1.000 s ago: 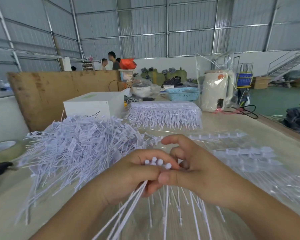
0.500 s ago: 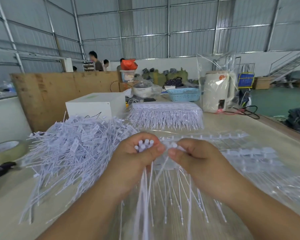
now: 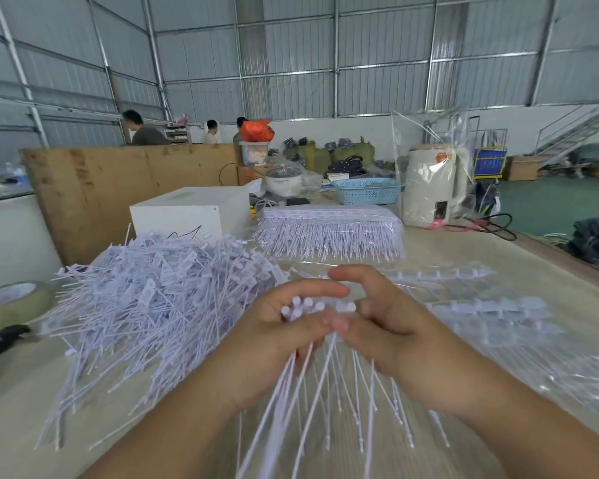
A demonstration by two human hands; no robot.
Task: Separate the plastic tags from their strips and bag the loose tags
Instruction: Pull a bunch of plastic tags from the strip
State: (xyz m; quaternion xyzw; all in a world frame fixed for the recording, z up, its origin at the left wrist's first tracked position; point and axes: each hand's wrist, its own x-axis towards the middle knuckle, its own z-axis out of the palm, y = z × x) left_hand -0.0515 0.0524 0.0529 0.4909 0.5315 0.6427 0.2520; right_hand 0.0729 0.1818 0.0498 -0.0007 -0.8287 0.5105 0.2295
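Right now the bundle of loose tags [image 3: 301, 311] is up off the counter [image 3: 498, 250], above its near edge. The left hand [image 3: 274, 344] curls round it and holds it tight. The round white heads stick up out of the top of that hand, between the thumb and the first finger. The long thin tails run down and toward the person, spreading out like a fan. So the long way of each tag goes from the heads, away from the body, to the tips, close to the body.

Just to the right, touching the bundle, is the strip of tags [image 3: 346, 307]. The right hand [image 3: 395, 337] pinches it at the heads, with the first finger arched over the top. The tails of this strip hang down toward the person too. The two hands touch at the fingertips, so the next tag to pull off sits right between them. I think the right hand must snap it off sideways, and the left hand is the near one to take it.

A big pile of loose tags [image 3: 159, 299] lies on the left side of the counter. More strips in clear plastic [image 3: 491, 309] lie on the right side. A wrapped stack of strips [image 3: 329, 233] sits toward the far edge.
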